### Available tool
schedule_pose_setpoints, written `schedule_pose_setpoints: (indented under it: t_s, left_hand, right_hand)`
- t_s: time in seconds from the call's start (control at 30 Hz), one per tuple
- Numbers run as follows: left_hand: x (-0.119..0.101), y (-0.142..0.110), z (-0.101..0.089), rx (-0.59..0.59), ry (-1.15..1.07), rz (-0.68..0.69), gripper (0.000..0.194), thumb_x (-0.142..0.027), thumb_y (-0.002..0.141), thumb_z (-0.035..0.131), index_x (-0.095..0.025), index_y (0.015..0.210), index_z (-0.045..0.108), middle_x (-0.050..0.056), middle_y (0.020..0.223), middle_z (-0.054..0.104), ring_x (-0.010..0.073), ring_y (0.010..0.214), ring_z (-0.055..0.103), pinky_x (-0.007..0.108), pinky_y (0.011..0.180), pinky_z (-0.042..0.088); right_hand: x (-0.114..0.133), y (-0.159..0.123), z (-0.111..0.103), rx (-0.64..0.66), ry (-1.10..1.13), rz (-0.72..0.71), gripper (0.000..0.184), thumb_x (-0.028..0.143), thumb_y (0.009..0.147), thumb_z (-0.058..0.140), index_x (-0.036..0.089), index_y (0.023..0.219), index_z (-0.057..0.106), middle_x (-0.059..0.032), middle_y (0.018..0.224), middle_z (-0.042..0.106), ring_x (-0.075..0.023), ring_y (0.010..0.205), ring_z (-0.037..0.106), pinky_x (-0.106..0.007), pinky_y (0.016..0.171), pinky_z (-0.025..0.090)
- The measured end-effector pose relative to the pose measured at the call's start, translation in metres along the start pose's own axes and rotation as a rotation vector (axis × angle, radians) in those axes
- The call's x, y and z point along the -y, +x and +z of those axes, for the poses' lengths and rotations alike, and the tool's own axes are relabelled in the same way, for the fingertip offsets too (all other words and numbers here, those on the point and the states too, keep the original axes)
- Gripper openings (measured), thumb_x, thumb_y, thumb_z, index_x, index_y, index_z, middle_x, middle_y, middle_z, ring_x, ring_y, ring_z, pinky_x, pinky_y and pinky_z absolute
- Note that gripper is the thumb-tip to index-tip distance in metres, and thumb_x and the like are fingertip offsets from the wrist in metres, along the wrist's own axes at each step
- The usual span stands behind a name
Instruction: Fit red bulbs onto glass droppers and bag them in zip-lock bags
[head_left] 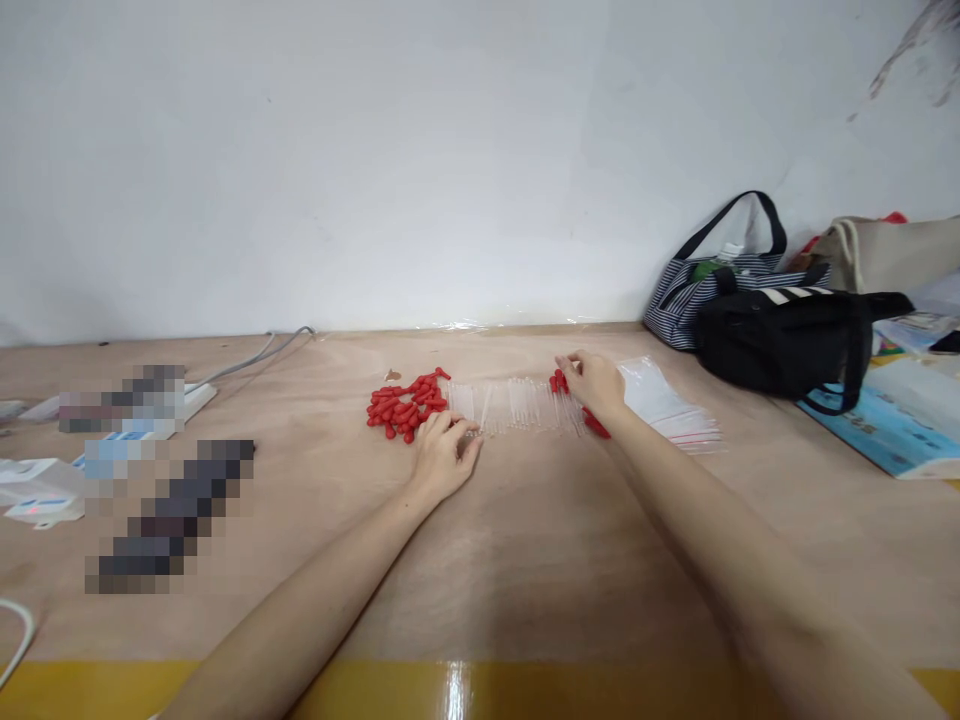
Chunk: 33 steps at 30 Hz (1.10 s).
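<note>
My left hand point(442, 455) rests at the right edge of a pile of small red rubber bulbs point(401, 408). Its thumb and forefinger are apart, close to the left end of a row of thin clear tubes point(517, 402). Over the row's right end, my right hand point(598, 382) has its thumb and fingertips drawn together. What they hold, if anything, is too small to make out. A few red bulbs point(558, 381) lie just under those fingertips, and more red bulbs point(596, 424) show below the right wrist.
Clear zip bags point(667, 405) lie right of my right hand. Farther right are a black bag point(784, 345), a striped bag point(675, 300) and a blue box point(870, 430). At left are a white power strip point(199, 400), a grey cable point(262, 355) and blurred-out dark objects. A wall stands behind.
</note>
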<state>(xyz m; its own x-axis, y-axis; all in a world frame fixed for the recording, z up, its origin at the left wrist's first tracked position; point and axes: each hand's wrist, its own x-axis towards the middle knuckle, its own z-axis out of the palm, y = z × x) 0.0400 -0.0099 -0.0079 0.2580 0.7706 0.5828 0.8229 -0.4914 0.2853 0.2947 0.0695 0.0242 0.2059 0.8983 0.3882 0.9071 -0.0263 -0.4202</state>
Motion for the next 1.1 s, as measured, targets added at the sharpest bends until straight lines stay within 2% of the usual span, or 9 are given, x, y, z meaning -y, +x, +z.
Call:
schedule_pose_setpoints:
  t_s: [0.1, 0.2, 0.3, 0.43, 0.57, 0.77, 0.9, 1.1]
  left_hand:
    - [-0.002, 0.001, 0.0, 0.013, 0.011, -0.024, 0.016, -0.029, 0.078, 0.056, -0.021, 0.09, 0.063, 0.005, 0.092, 0.057, 0.0206, 0.089, 0.049, 0.035, 0.079, 0.038]
    - [-0.004, 0.002, 0.001, 0.017, 0.024, -0.039, 0.017, -0.031, 0.078, 0.056, -0.021, 0.089, 0.062, 0.004, 0.09, 0.058, 0.0211, 0.088, 0.049, 0.036, 0.079, 0.037]
    - [-0.005, 0.004, 0.001, 0.025, 0.034, -0.073, 0.015, -0.032, 0.078, 0.055, -0.02, 0.086, 0.06, 0.004, 0.088, 0.058, 0.0214, 0.088, 0.049, 0.035, 0.078, 0.037]
    - [-0.004, 0.011, 0.003, 0.026, 0.068, -0.153, 0.013, -0.031, 0.078, 0.054, -0.019, 0.083, 0.057, 0.004, 0.085, 0.057, 0.022, 0.086, 0.049, 0.034, 0.076, 0.038]
    - [-0.005, 0.025, 0.006, 0.034, 0.145, -0.22, 0.014, -0.032, 0.078, 0.052, -0.019, 0.083, 0.055, 0.006, 0.088, 0.056, 0.0228, 0.088, 0.049, 0.035, 0.077, 0.037]
    - [-0.016, 0.048, 0.014, 0.104, 0.25, -0.338, 0.022, -0.042, 0.072, 0.054, -0.021, 0.078, 0.057, 0.008, 0.099, 0.054, 0.0271, 0.098, 0.045, 0.041, 0.082, 0.035]
    - [-0.023, 0.06, 0.021, 0.169, 0.28, -0.374, 0.025, -0.043, 0.072, 0.051, -0.02, 0.078, 0.06, 0.01, 0.1, 0.054, 0.0286, 0.105, 0.042, 0.042, 0.086, 0.032]
    - [-0.026, 0.07, 0.029, 0.285, 0.38, -0.425, 0.038, -0.042, 0.075, 0.042, -0.014, 0.084, 0.066, 0.017, 0.106, 0.055, 0.0344, 0.115, 0.033, 0.044, 0.089, 0.029]
  right_hand:
    - [-0.018, -0.006, -0.017, 0.035, -0.009, 0.001, 0.036, 0.046, 0.082, 0.04, 0.02, 0.077, 0.064, -0.0056, 0.076, 0.065, -0.0175, 0.071, 0.057, -0.026, 0.058, 0.034]
    - [-0.04, -0.012, -0.033, 0.182, -0.041, -0.009, 0.027, 0.041, 0.075, 0.049, 0.019, 0.064, 0.061, -0.0031, 0.063, 0.061, -0.0152, 0.063, 0.054, -0.024, 0.055, 0.032]
    - [-0.053, -0.017, -0.045, 0.304, -0.042, 0.032, 0.024, 0.041, 0.069, 0.055, 0.019, 0.06, 0.06, -0.0013, 0.06, 0.06, -0.0139, 0.059, 0.053, -0.023, 0.053, 0.033]
    - [-0.053, -0.021, -0.048, 0.421, -0.038, 0.068, 0.019, 0.038, 0.065, 0.061, 0.019, 0.062, 0.061, -0.0017, 0.064, 0.062, -0.0134, 0.06, 0.054, -0.022, 0.053, 0.035]
    - [-0.048, -0.023, -0.043, 0.474, -0.017, 0.099, 0.021, 0.04, 0.065, 0.06, 0.019, 0.063, 0.063, -0.0023, 0.064, 0.063, -0.0134, 0.059, 0.055, -0.022, 0.052, 0.035]
    - [-0.047, -0.023, -0.038, 0.467, -0.014, 0.123, 0.014, 0.031, 0.064, 0.06, 0.018, 0.066, 0.065, -0.0025, 0.067, 0.064, -0.0139, 0.063, 0.057, -0.021, 0.053, 0.036]
    - [-0.047, -0.021, -0.04, 0.449, -0.064, 0.132, 0.017, 0.031, 0.064, 0.06, 0.018, 0.07, 0.068, -0.0048, 0.069, 0.065, -0.0158, 0.064, 0.058, -0.023, 0.053, 0.036]
    - [-0.027, -0.027, -0.045, 0.311, -0.125, 0.08, 0.025, 0.027, 0.074, 0.047, 0.018, 0.083, 0.069, -0.0087, 0.078, 0.067, -0.02, 0.077, 0.06, -0.025, 0.06, 0.037]
